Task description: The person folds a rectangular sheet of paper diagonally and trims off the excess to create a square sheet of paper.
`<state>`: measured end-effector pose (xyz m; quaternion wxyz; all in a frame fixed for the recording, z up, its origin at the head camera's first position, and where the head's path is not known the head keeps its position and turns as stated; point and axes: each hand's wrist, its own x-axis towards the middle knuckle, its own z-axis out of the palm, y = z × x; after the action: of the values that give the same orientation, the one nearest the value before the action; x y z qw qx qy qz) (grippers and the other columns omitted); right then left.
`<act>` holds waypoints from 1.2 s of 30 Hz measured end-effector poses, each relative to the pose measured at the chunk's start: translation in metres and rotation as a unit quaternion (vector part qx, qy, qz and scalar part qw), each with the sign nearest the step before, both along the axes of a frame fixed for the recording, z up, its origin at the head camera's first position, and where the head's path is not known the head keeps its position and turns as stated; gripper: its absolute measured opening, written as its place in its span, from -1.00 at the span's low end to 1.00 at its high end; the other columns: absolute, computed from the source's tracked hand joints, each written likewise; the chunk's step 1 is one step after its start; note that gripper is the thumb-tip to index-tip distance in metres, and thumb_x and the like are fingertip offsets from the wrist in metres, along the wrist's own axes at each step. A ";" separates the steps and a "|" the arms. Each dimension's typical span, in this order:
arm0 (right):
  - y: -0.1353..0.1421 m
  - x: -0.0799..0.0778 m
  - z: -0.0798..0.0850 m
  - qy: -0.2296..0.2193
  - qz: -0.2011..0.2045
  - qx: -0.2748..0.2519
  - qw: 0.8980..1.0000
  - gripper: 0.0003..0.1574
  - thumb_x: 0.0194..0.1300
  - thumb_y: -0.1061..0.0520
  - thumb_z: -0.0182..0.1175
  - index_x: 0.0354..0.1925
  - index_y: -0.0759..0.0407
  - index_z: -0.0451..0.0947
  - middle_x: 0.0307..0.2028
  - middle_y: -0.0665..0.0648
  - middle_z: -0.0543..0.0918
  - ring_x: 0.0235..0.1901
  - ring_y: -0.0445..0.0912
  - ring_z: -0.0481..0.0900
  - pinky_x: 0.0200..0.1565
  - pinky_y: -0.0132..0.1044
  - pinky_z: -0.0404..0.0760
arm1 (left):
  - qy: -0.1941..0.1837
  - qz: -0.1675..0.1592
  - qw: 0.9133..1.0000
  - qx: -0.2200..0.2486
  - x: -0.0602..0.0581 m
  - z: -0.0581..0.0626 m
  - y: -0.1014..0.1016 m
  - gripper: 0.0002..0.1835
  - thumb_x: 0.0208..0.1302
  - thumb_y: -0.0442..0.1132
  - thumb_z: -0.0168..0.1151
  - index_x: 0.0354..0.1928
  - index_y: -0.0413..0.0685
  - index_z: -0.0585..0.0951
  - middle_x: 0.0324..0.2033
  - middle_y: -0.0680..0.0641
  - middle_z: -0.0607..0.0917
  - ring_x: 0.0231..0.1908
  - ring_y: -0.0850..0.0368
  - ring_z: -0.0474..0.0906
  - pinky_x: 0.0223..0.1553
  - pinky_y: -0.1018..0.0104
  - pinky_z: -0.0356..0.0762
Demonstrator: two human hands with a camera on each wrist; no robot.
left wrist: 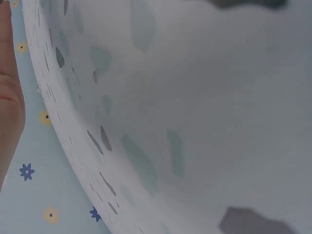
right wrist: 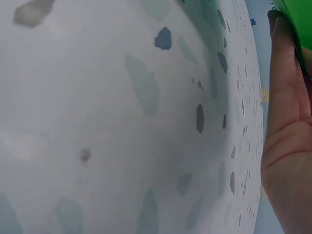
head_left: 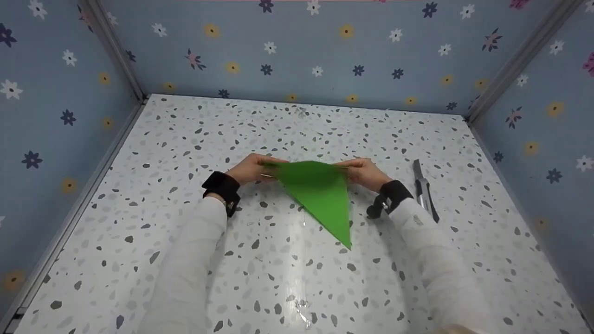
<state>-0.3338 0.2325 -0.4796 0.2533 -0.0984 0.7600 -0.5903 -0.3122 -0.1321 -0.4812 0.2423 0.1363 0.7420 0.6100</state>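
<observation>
A sheet of green paper (head_left: 320, 190) is held up between both hands, one lower corner pointing down toward the person. At its upper left edge the left hand (head_left: 254, 168) pinches the paper. The right hand (head_left: 365, 173) grips the upper right edge between thumb and fingers. In the right wrist view, part of the green paper (right wrist: 298, 19) shows beside the right hand (right wrist: 291, 126). Only a strip of the left hand (left wrist: 9, 107) appears in the left wrist view, and the paper is out of that frame.
A grey and black utility knife (head_left: 424, 190) lies on the speckled white table (head_left: 260, 278), right of the right wrist. Flowered blue panels (head_left: 297, 51) stand along the back and both sides. Black straps with devices (head_left: 222, 188) sit on both wrists.
</observation>
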 end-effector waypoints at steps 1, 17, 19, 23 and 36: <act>0.000 0.000 0.000 -0.001 0.005 0.003 1.000 -0.58 0.57 0.25 0.00 0.27 0.14 0.59 0.25 0.09 0.68 -0.04 -0.29 0.72 -0.04 -0.45 0.71 | 0.009 -0.004 1.000 -0.004 0.000 0.000 -0.001 -0.56 0.53 -0.47 0.02 0.39 -0.23 0.50 0.42 -0.29 0.49 0.32 -0.09 0.58 0.28 0.14 0.64; 0.005 0.003 -0.002 -0.025 0.065 -0.058 0.996 -0.42 0.60 0.32 -0.17 -0.07 -0.11 0.76 -0.02 -0.13 0.64 -0.57 -0.31 0.29 -0.38 -0.50 0.44 | 0.018 0.004 1.000 -0.022 0.003 -0.002 -0.008 -0.66 0.57 -0.37 0.00 0.22 -0.25 0.65 0.40 -0.25 0.53 -0.36 0.43 0.61 -0.35 0.53 0.52; 0.005 0.004 -0.002 -0.029 0.060 -0.059 0.996 -0.44 0.61 0.30 -0.17 -0.07 -0.11 0.75 0.04 -0.10 0.61 -0.58 -0.32 0.28 -0.40 -0.52 0.42 | 0.003 0.002 1.000 -0.012 0.003 -0.003 -0.008 -0.64 0.58 -0.38 -0.05 0.25 -0.23 0.63 0.44 -0.24 0.49 -0.23 0.42 0.67 -0.22 0.52 0.64; 0.004 0.005 -0.004 -0.042 0.035 -0.049 0.997 -0.47 0.64 0.25 -0.18 -0.06 -0.12 0.73 0.14 -0.04 0.53 -0.63 -0.31 0.15 -0.29 -0.52 0.55 | -0.039 0.002 0.999 0.018 0.003 -0.004 -0.007 -0.53 0.56 -0.45 -0.24 0.30 -0.23 0.58 0.51 -0.23 0.37 -0.05 0.30 0.68 0.06 0.33 0.73; 0.000 0.007 -0.004 -0.064 0.002 -0.065 0.996 -0.58 0.62 0.11 -0.12 -0.05 -0.01 0.72 0.05 -0.07 0.64 -0.26 -0.28 0.65 0.04 -0.22 0.72 | -0.083 0.065 0.994 0.030 0.007 0.007 0.006 -0.39 0.57 -0.06 -0.34 0.23 -0.28 0.61 0.28 -0.23 0.62 -0.21 0.27 0.75 -0.04 0.34 0.72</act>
<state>-0.3273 0.2321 -0.4833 0.2958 -0.0779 0.7020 -0.6431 -0.3056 -0.1258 -0.4746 0.2588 0.0437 0.7080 0.6556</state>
